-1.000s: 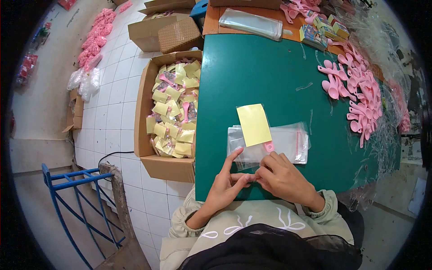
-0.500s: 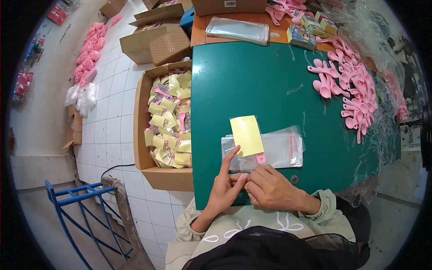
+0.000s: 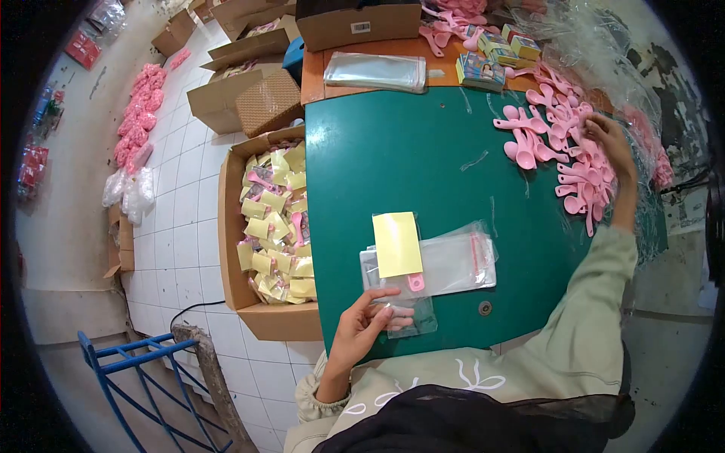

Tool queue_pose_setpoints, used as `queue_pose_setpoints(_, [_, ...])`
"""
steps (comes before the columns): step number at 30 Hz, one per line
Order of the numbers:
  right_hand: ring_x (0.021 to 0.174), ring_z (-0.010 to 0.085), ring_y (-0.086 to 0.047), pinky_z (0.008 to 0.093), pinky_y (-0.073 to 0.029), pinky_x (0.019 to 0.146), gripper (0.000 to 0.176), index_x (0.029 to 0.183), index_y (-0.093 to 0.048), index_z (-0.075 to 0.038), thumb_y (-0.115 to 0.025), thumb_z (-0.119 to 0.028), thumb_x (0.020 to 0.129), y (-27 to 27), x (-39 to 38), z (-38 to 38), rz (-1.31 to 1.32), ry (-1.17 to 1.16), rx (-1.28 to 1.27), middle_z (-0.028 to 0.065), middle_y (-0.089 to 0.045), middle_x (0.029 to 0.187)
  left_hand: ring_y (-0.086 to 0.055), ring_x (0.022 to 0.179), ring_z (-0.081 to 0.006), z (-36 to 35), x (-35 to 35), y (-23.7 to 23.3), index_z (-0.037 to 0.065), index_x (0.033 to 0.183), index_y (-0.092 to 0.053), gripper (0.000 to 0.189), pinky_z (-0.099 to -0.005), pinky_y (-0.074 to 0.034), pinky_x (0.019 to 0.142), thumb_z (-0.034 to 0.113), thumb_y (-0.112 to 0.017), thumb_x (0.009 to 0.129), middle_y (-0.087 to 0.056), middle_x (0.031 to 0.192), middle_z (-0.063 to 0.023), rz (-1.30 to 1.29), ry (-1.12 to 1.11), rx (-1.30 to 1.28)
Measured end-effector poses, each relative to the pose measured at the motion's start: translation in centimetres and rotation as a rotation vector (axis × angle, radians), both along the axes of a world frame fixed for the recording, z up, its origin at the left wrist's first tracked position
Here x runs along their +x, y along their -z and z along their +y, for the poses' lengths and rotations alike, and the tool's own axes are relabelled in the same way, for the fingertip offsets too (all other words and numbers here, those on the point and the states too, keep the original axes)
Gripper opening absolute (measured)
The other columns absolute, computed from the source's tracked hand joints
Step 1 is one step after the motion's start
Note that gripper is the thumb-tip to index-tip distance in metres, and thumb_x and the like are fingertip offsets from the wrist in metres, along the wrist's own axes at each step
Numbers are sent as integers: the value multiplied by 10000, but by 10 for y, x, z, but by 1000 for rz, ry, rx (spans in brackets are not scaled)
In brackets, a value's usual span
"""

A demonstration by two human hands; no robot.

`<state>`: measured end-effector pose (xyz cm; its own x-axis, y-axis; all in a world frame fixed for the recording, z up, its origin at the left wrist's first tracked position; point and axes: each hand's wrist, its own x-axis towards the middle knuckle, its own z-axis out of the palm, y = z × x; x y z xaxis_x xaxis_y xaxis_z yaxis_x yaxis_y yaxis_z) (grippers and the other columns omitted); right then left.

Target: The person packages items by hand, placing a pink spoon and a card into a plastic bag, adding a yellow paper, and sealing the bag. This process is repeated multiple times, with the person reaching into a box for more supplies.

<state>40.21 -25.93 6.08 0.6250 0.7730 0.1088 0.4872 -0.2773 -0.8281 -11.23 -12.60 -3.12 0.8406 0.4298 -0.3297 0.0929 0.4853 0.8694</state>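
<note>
My left hand point(image 3: 364, 331) pinches a clear plastic bag point(image 3: 415, 321) near the table's front edge, with the thumb on top and the fingers seen through the film. Just beyond it, a yellow card point(image 3: 397, 245) lies with the end of a pink spoon point(image 3: 416, 282) sticking out below. Both rest over a stack of clear bags point(image 3: 457, 264). At the far right, my right hand point(image 3: 610, 140) reaches over a heap of pink spoons point(image 3: 559, 124), its fingers apart and bent down toward them. No spoon shows in that hand.
To the left of the green table point(image 3: 393, 166) stands a carton point(image 3: 264, 321) full of packed spoons with yellow cards. Small card stacks point(image 3: 481, 72), more clear bags point(image 3: 375, 70) and a brown box point(image 3: 359, 26) line the back. Loose plastic film point(image 3: 642, 204) hangs at the right edge.
My right hand has left the bag by my left hand and moved far right to the spoon heap. My left hand now holds the bag alone. The view has shifted slightly.
</note>
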Motion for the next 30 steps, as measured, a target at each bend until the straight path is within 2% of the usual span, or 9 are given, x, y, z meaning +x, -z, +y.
queue_pose_setpoints(2, [870, 290, -630, 354, -475, 764, 173, 904, -606, 6, -491, -110, 849, 75, 160, -99, -1100, 512, -1157, 172, -645, 898, -649, 900, -226, -1, 0, 0, -37, 1203, -458, 281, -286, -531, 772, 71, -450, 943, -640, 995, -198, -11, 5, 7])
queue_pose_setpoints(4, [902, 401, -599, 425, -476, 767, 243, 996, -612, 2, -427, -64, 853, 32, 134, -99, -840, 552, -944, 246, -620, 950, -635, 942, -224, 2, -1, 0, -51, 1196, -460, 267, -281, -518, 817, 36, -424, 946, -620, 1036, -192, -15, 5, -39])
queue_pose_setpoints(7, [905, 340, -585, 381, -454, 791, 248, 1040, -566, 1, -505, -92, 818, 19, -22, -54, -969, 334, -262, 180, -612, 986, -624, 973, -222, 0, 0, -7, -63, 1179, -472, 254, -276, -511, 843, 20, -413, 946, -607, 1056, -177, -39, -17, -118])
queue_pose_setpoints(9, [939, 229, -527, 337, -432, 823, 367, 1093, -520, -26, -596, -51, 735, 4, -166, -1, -431, 47, -93, 113, -538, 1047, -629, 958, -225, 1, 2, -13, -64, 1159, -486, 246, -287, -517, 827, 44, -434, 944, -611, 1049, -188, -42, -42, -121])
queue_pose_setpoints(11, [995, 298, -500, 371, -434, 848, 498, 1079, -504, -50, -715, -54, 628, 21, -242, 16, -466, -374, 14, 136, -499, 1040, -644, 918, -233, -1, 5, -17, -60, 1131, -504, 247, -312, -528, 793, 93, -472, 939, -622, 1035, -221, -25, -68, -81])
queue_pose_setpoints(13, [923, 287, -527, 370, -466, 774, 513, 1055, -514, -69, -748, -88, 598, 52, -298, 25, -284, -436, 94, 132, -494, 1018, -642, 927, -247, 1, 5, -24, -63, 1133, -497, 254, -321, -527, 800, 101, -465, 942, -622, 1033, -225, -30, -37, -72])
queue_pose_setpoints(20, [747, 231, -571, 319, -497, 660, 208, 813, -597, -55, -703, -11, 639, 72, -314, 35, -288, -547, 248, 105, -531, 904, -636, 928, -203, 8, -12, -25, -17, 1220, -448, 281, -283, -508, 816, 62, -435, 951, -613, 1006, -144, -116, -60, -151])
queue_pose_setpoints(24, [765, 223, -582, 310, -503, 684, 207, 845, -603, -40, -689, 40, 675, 68, -315, 31, -158, -558, 215, 127, -506, 1007, -634, 812, -148, 5, -5, -13, 51, 1176, -475, 341, -269, -519, 714, 36, -589, 856, -623, 967, -102, 109, 1, 509])
queue_pose_setpoints(30, [834, 179, -590, 290, -511, 721, 178, 875, -600, -6, -689, 14, 722, 58, -314, 15, 79, -502, -9, 114, -468, 1093, -613, 808, -158, 4, 6, -21, 5, 869, -593, 153, -249, -526, 641, 6, -688, 749, -607, 934, -82, 146, 13, 735])
